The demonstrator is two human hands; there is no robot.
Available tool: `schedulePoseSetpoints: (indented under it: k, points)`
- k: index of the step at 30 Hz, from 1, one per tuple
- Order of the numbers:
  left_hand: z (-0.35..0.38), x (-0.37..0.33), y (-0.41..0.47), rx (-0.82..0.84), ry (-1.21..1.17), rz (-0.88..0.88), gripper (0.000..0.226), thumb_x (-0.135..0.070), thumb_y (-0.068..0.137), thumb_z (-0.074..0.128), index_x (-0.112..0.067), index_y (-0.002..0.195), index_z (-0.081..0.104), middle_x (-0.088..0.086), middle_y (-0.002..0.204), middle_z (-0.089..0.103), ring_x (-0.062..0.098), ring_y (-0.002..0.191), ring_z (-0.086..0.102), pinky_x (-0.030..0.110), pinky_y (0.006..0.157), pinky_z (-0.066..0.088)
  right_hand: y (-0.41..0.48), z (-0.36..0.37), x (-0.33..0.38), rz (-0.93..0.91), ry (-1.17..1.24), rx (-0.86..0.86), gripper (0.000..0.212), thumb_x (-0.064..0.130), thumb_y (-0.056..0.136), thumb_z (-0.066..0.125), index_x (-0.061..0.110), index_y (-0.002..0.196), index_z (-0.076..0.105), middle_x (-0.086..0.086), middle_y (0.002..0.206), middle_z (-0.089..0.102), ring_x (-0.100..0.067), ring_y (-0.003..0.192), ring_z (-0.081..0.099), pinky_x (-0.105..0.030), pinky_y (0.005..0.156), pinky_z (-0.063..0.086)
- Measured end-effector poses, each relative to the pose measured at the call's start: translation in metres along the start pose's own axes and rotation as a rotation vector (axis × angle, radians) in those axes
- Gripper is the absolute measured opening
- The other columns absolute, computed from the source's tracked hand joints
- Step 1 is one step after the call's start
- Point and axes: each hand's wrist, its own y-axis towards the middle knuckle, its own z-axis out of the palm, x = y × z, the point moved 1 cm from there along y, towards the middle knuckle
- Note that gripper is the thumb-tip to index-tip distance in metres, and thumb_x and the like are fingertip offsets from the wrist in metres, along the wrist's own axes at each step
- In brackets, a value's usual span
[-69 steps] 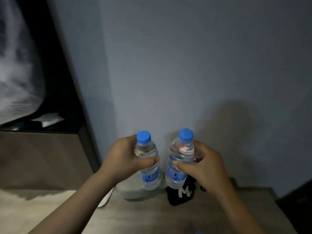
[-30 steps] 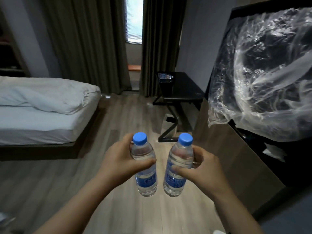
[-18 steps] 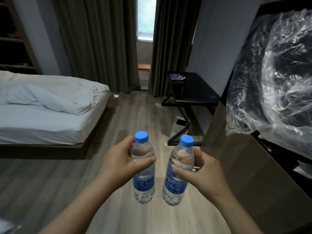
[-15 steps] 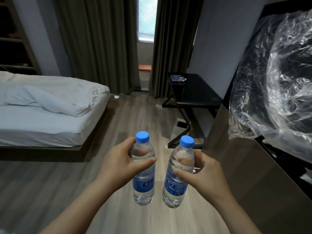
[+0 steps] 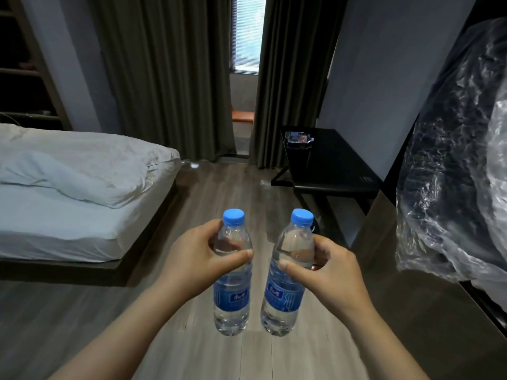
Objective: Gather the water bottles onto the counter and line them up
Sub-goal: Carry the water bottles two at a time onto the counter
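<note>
A: Nearest first?
B: Low in the middle, the left hand (image 5: 197, 256), fingers curled round the shoulder of the left bottle (image 5: 232, 297), thumb laid across its front. Just beside it, the right hand (image 5: 332, 272), wrapped the same way round the right bottle (image 5: 284, 297).
A: And the bottles themselves?
B: Clear, blue-capped, blue-labelled, roughly upright, the right one leaning a little. Side by side with a gap between, up in the air over the wooden floor (image 5: 247, 360).
A: Further out?
B: On the left, a low bed (image 5: 68, 209) with rumpled white bedding. On the right, a crinkled plastic sheet (image 5: 450, 187) draped over something dark.
A: Beyond that?
B: A black worktop (image 5: 337, 171) by the right wall, well ahead of the bottles, carrying a small clear item (image 5: 297, 137) at its far end; too small to tell what. Last of all, dark curtains (image 5: 170, 78) parted round a bright window (image 5: 248, 31).
</note>
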Motion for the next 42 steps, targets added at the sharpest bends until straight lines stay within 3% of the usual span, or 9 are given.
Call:
schedulePoseSetpoints:
  k: [15, 19, 26, 36, 42]
  points:
    - [0.004, 0.063, 0.257, 0.041, 0.025, 0.024, 0.041, -0.064, 0.059, 0.072, -0.039, 0.091, 0.065, -0.026, 0.084, 0.07, -0.008, 0.077, 0.065, 0.036, 0.073, 0.059, 0.239, 0.05, -0.042, 0.062, -0.005, -0.019, 0.042, 0.049, 0.059, 0.079, 0.049, 0.097, 0.06, 0.031, 0.093, 0.068, 0.011, 0.091, 0.064, -0.016, 0.071, 0.056]
    - [0.007, 0.074, 0.336, 0.083, 0.04, 0.037, 0.038, -0.059, 0.061, 0.076, -0.036, 0.09, 0.066, -0.022, 0.083, 0.071, -0.005, 0.078, 0.066, 0.038, 0.075, 0.058, 0.302, 0.061, -0.054, 0.107, 0.014, -0.033, 0.041, 0.043, 0.062, 0.082, 0.042, 0.099, 0.065, 0.023, 0.093, 0.071, 0.005, 0.088, 0.067, -0.021, 0.065, 0.059]
    - [0.032, 0.094, 0.463, 0.101, 0.029, 0.039, 0.037, -0.058, 0.061, 0.077, -0.035, 0.087, 0.066, -0.022, 0.082, 0.071, -0.004, 0.078, 0.067, 0.038, 0.076, 0.057, 0.415, 0.064, -0.093, 0.119, -0.001, -0.065, 0.041, 0.038, 0.063, 0.085, 0.034, 0.1, 0.068, 0.023, 0.091, 0.073, 0.006, 0.085, 0.068, -0.011, 0.064, 0.054]
    - [0.08, 0.104, 0.64, 0.106, 0.039, -0.018, 0.039, -0.059, 0.06, 0.076, -0.033, 0.088, 0.066, -0.021, 0.083, 0.072, 0.0, 0.081, 0.068, 0.039, 0.078, 0.057, 0.601, 0.049, -0.151, 0.114, 0.0, -0.062, 0.047, 0.041, 0.059, 0.084, 0.03, 0.103, 0.069, 0.017, 0.091, 0.074, 0.004, 0.085, 0.068, -0.022, 0.073, 0.057]
    - [0.099, 0.112, 0.734, 0.127, 0.011, -0.019, 0.032, -0.052, 0.064, 0.079, -0.033, 0.086, 0.066, -0.019, 0.081, 0.073, 0.0, 0.077, 0.069, 0.04, 0.077, 0.056, 0.691, 0.05, -0.182, 0.127, 0.016, -0.071, 0.041, 0.037, 0.06, 0.086, 0.033, 0.097, 0.068, 0.023, 0.088, 0.073, 0.006, 0.082, 0.068, -0.016, 0.066, 0.055]
